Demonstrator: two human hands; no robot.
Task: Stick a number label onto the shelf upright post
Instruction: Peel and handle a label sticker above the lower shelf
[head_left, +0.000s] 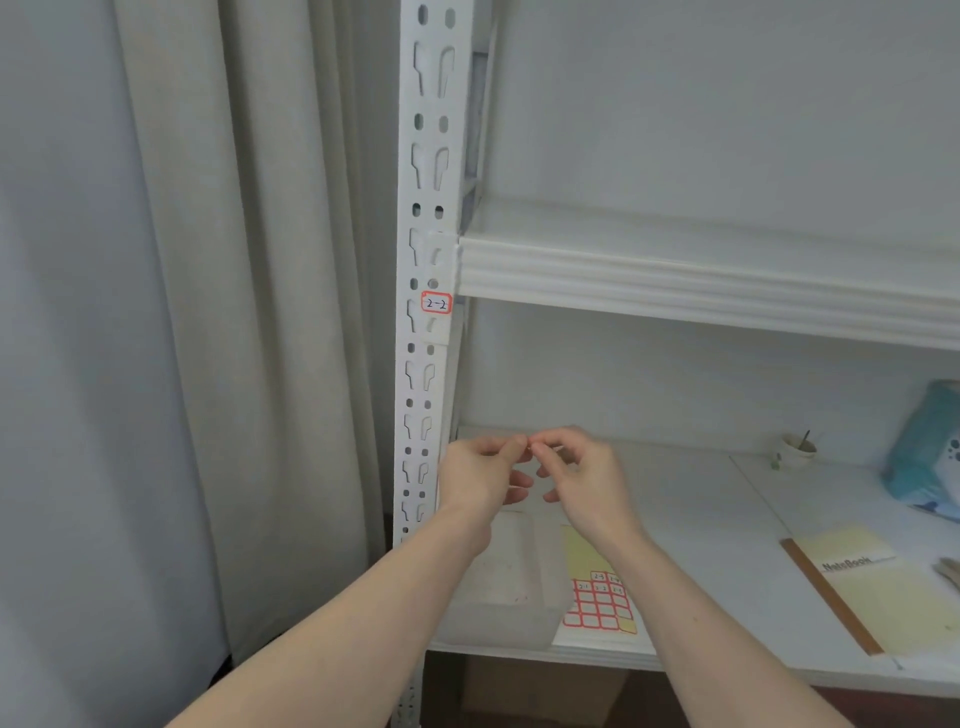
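In the head view, left hand (485, 475) and right hand (574, 467) pinch a tiny red-edged label (530, 446) between fingertips, at five o'clock from the upright post (423, 364); best to peel it cleanly, then press it flat below the 2-2 label (436, 303).

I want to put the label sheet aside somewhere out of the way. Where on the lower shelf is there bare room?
The widest bare patch on the lower shelf lies between the label sheet and the notebook, running back to the wall. The right end is crowded: small cup, blue pack, notebook. At the left, a white box sits under both hands.
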